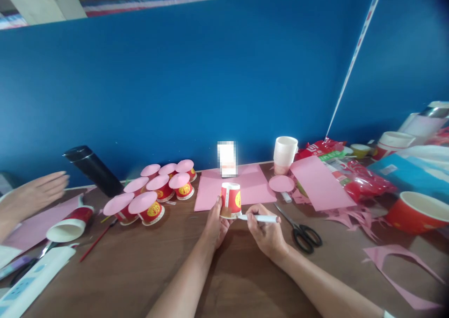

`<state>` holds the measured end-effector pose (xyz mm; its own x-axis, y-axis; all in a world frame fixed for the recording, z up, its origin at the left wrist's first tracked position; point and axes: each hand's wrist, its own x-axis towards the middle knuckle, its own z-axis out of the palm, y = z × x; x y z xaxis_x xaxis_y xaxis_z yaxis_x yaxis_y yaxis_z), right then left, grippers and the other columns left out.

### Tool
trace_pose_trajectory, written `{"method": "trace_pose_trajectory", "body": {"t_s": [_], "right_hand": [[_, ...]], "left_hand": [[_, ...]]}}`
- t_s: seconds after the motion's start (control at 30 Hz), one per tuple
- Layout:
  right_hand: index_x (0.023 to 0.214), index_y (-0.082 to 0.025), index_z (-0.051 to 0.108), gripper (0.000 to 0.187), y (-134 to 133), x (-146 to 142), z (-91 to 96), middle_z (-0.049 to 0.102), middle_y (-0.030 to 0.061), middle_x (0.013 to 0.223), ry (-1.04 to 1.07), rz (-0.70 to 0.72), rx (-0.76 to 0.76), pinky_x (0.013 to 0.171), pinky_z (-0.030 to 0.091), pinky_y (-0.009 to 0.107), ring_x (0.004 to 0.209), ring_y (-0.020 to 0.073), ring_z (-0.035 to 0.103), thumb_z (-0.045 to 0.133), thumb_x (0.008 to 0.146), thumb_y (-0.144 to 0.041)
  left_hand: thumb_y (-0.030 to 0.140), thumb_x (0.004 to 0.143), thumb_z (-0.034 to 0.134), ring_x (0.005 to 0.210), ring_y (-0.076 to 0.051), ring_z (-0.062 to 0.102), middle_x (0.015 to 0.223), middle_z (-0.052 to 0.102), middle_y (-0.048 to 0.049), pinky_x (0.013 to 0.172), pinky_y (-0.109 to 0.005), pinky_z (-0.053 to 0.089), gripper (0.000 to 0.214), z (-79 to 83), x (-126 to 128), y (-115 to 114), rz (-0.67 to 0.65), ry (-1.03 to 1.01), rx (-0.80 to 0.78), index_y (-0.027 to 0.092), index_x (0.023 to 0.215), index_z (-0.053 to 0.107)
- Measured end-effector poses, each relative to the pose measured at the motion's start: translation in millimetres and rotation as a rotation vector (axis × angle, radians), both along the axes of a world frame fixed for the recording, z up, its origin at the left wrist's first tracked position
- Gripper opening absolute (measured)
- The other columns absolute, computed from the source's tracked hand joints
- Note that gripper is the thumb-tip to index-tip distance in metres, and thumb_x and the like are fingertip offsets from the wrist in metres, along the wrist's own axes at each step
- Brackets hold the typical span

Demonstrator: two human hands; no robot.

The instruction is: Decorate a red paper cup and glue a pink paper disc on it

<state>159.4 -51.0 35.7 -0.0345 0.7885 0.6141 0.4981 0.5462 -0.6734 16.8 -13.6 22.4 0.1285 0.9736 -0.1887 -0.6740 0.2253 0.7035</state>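
Observation:
My left hand [214, 222] is wrapped round a red and white paper cup [230, 197] printed with a yellow emblem. The cup is held a little above the table, in front of a pink paper sheet [254, 182]. In my right hand [266, 234] is a white marker pen [261, 218], its tip close to the cup's lower edge; whether it touches I cannot tell. Black-handled scissors [305, 234] lie just right of my right hand. A pink paper disc [281, 184] rests behind that hand.
Several red cups topped with pink discs [143, 202] stand at left, before a black flask [93, 170]. A co-worker's hand [35, 196] reaches in near a tipped paper cup [72, 223]. Stacked white cups [285, 154], red plastic packaging [365, 177] and pink offcuts [396, 271] lie right.

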Motion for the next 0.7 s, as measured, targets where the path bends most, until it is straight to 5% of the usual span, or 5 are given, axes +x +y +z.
{"method": "trace_pose_trajectory", "body": {"t_s": [0.53, 0.7], "right_hand": [[0.076, -0.018, 0.052, 0.013, -2, -2, -11.6, 0.054, 0.0004, 0.064, 0.045, 0.09, -0.042, 0.049, 0.04, 0.021, 0.053, 0.0117, 0.051, 0.046, 0.085, -0.024], [0.076, -0.019, 0.051, 0.012, 0, -1, -13.0, 0.055, 0.0002, 0.062, 0.058, 0.099, -0.063, 0.046, 0.04, 0.02, 0.051, 0.0115, 0.05, 0.046, 0.085, -0.024]], "left_hand": [[0.055, 0.077, 0.051, 0.093, -0.024, 0.062, 0.1, 0.066, -0.0106, 0.084, -0.037, 0.046, 0.048, -4.4, -3, -2, -0.059, 0.018, 0.06, 0.016, 0.103, 0.059], [0.04, 0.077, 0.06, 0.093, -0.023, 0.062, 0.097, 0.067, -0.0083, 0.085, -0.036, 0.045, 0.033, -0.1, -4, -5, -0.113, 0.019, 0.155, 0.017, 0.099, 0.06]]}}
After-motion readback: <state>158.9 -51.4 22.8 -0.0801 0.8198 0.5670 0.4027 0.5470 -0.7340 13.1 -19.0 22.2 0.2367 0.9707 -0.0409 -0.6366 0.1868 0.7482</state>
